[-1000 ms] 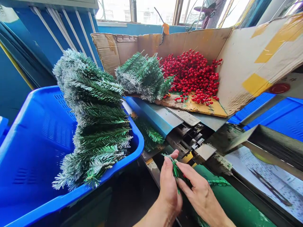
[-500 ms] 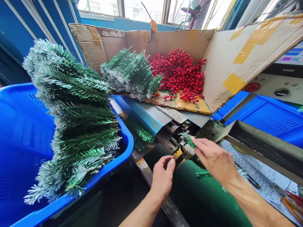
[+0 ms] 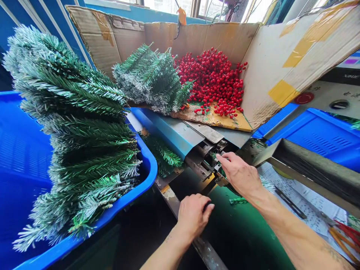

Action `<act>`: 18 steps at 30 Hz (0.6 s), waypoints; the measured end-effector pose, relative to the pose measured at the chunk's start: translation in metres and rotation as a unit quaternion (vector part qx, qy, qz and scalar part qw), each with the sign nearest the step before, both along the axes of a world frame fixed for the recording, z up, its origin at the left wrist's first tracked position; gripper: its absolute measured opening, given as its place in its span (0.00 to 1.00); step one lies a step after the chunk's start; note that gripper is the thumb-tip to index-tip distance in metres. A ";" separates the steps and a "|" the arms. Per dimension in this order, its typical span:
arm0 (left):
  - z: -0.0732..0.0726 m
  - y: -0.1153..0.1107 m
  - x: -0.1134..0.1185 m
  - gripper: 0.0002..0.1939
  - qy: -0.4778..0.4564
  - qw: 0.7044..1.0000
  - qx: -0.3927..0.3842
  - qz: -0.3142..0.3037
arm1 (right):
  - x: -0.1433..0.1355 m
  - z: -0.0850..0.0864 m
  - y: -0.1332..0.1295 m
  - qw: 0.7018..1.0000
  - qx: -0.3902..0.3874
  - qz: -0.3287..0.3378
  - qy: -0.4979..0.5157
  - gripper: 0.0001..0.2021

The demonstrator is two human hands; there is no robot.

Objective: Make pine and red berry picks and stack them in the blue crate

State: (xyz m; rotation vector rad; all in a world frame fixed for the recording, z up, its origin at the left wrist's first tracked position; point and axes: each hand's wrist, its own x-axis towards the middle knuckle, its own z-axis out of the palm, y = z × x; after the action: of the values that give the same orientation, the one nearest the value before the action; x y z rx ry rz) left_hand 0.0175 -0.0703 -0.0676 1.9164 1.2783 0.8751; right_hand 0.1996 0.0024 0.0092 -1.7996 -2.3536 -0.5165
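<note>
My right hand (image 3: pixel 239 173) is pinched over the metal jaws (image 3: pixel 207 165) of a small machine. Its fingertips hold a short frosted artificial pine sprig (image 3: pixel 215 155), mostly hidden by the fingers and the mechanism. Below and to the left, my left hand (image 3: pixel 193 214) is loosely closed in front of the machine, apart from it, with nothing visible in its curled fingers. A green pine piece (image 3: pixel 237 201) lies on the green surface under my right wrist.
A blue basket (image 3: pixel 153 168) at left holds stacked frosted pine branches (image 3: pixel 92 131). Behind the machine, an open cardboard box (image 3: pixel 129 37) contains more pine sprigs (image 3: pixel 152 78) and red berry stems (image 3: pixel 210 78). At right are a metal trough (image 3: pixel 298 176), tweezers (image 3: pixel 290 202) and orange-handled pliers (image 3: pixel 341 240).
My right hand has moved forward and left, bringing the pine sprig into the machine's jaws. My left hand has drawn back, down and away from the mechanism. The view has shifted slightly.
</note>
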 end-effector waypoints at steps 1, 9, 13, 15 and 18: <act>0.000 0.000 0.000 0.10 0.003 1.000 0.001 -0.002 | 0.000 -0.001 0.000 1.000 0.004 -0.002 -0.002 0.16; -0.003 -0.001 -0.001 0.10 0.000 1.000 0.005 -0.018 | -0.007 -0.006 -0.001 0.985 0.128 0.026 0.109 0.22; -0.001 -0.003 -0.002 0.11 -0.036 0.999 -0.014 -0.016 | -0.006 -0.008 -0.001 0.973 0.145 0.027 0.176 0.23; 0.002 -0.007 -0.006 0.12 -0.066 0.998 -0.007 -0.012 | -0.003 -0.008 -0.001 0.977 0.140 0.012 0.161 0.23; 0.004 -0.009 -0.021 0.14 -0.116 0.990 0.064 0.050 | 0.006 -0.006 -0.002 0.991 0.098 -0.017 0.095 0.20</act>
State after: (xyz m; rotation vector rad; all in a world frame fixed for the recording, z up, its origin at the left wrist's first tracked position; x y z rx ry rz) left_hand -0.0032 -0.0794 -0.0633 1.7957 1.2118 1.2199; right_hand 0.2060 0.0004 0.0028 -1.7201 -2.0743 -0.5331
